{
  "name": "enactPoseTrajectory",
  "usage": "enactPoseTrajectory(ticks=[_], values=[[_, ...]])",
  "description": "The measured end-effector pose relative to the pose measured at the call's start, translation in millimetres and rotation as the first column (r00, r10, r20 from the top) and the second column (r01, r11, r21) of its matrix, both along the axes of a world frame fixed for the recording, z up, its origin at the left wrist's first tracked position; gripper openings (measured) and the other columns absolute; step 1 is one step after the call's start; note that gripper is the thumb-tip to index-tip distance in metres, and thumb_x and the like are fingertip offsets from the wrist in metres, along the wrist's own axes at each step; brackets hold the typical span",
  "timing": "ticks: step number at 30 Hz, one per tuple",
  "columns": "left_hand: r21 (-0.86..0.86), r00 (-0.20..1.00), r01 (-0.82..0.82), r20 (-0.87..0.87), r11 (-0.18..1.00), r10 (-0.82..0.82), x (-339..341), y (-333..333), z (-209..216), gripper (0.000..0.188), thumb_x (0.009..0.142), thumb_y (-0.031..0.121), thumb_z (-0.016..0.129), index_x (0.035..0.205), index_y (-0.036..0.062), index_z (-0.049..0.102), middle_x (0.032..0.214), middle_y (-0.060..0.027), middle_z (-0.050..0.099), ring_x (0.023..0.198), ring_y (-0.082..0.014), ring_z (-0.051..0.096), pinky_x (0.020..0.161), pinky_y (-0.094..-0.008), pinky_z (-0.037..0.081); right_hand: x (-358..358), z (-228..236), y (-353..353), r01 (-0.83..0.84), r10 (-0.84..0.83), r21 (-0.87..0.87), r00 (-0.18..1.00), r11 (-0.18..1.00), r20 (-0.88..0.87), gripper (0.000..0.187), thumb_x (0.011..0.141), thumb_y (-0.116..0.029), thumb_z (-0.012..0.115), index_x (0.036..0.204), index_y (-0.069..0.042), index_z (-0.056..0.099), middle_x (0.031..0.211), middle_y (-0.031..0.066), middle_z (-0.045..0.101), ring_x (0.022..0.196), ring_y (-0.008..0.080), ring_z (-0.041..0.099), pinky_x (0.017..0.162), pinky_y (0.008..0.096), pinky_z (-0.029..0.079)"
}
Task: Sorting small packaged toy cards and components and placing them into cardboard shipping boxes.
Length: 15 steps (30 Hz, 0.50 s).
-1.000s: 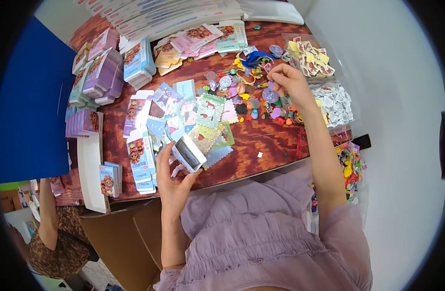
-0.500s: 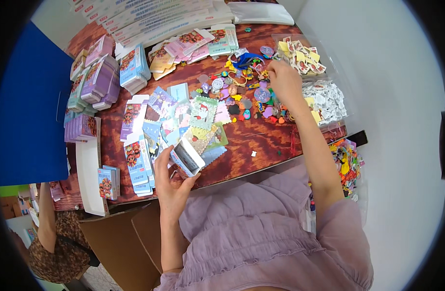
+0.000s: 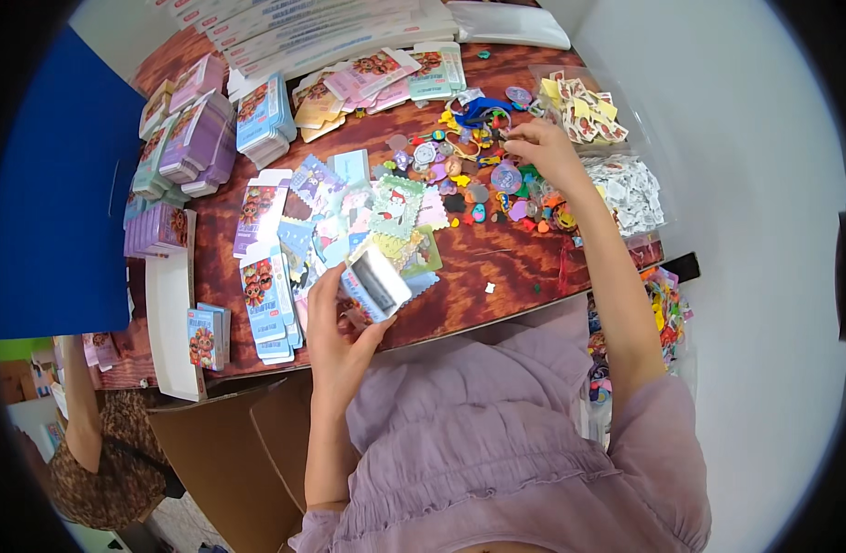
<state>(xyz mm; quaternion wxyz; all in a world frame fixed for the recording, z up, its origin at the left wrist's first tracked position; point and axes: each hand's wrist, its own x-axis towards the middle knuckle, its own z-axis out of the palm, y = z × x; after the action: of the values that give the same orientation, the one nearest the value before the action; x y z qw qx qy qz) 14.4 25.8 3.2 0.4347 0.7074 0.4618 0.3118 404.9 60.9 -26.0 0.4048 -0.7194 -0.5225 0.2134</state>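
My left hand (image 3: 343, 348) grips a small white and blue cardboard box (image 3: 377, 286) near the front table edge, its open end tilted up toward me. Thumb and fingers press on opposite sides of it. Over the loose pile of colourful small trinkets (image 3: 455, 170), my right hand (image 3: 546, 153) has its fingertips drawn together in a pinch; whatever is between them is too small to make out. Patterned square packets (image 3: 395, 208) with zigzag edges lie spread between the hands. Left of them, flat printed blue boxes (image 3: 264, 295) overlap in a stack.
Stacks of printed boxes (image 3: 197, 138) stand at the left by a white tray (image 3: 176, 346). Clear trays at the right hold yellow-and-white pieces (image 3: 584, 111) and small white packets (image 3: 623, 192). Below the table edge is a bin of trinkets (image 3: 667, 309). Another person's arm (image 3: 80, 405) shows far left.
My right hand has shifted slightly over the trinkets, its fingers now pointing more to the left. The box in my left hand has tilted and moved a little up and right. The whole view has shifted slightly.
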Motion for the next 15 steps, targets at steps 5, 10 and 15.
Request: enactPoseTrajectory(ticks=[5, 10, 15], values=[[0.156, 0.986, 0.083, -0.158, 0.984, -0.058, 23.2, 1.9, 6.7, 0.072, 0.074, 0.013, 0.08, 0.136, 0.0004, 0.046, 0.128, -0.0185, 0.051, 0.116, -0.0341, 0.054, 0.096, -0.0391, 0.046, -51.6, 55.2, -30.2, -0.297, 0.095, -0.197, 0.742, 0.934, -0.664, 0.024, 0.096, -0.02, 0.059, 0.106, 0.001, 0.065, 0.071, -0.0006, 0.064, 0.051, 0.0022, 0.053, 0.043, 0.0165, 0.037], [0.165, 0.987, 0.124, -0.118, 0.979, -0.105, 36.2, -1.2, 7.2, 0.069, 0.072, 0.013, 0.082, 0.13, 0.0002, 0.047, 0.126, -0.0182, 0.053, 0.116, -0.0351, 0.055, 0.095, -0.0399, 0.047, -120.3, 98.9, -65.0, -0.526, 0.416, -0.196, 0.809, 0.828, -0.415, 0.021, 0.088, -0.013, 0.062, 0.104, 0.0, 0.067, 0.076, 0.0061, 0.066, 0.065, 0.0157, 0.062, 0.058, 0.0308, 0.05], [0.128, 0.989, 0.118, -0.109, 0.985, -0.105, 35.6, -9.4, 4.9, 0.07, 0.069, 0.011, 0.083, 0.129, 0.0011, 0.048, 0.123, -0.0178, 0.054, 0.114, -0.0347, 0.056, 0.094, -0.0406, 0.048, -147.2, 89.5, -81.0, -0.458, 0.426, -0.027, 0.8, 0.888, 0.423, 0.009, 0.081, -0.011, 0.066, 0.089, -0.006, 0.065, 0.085, 0.0083, 0.063, 0.077, 0.0274, 0.065, 0.065, 0.0392, 0.051]])
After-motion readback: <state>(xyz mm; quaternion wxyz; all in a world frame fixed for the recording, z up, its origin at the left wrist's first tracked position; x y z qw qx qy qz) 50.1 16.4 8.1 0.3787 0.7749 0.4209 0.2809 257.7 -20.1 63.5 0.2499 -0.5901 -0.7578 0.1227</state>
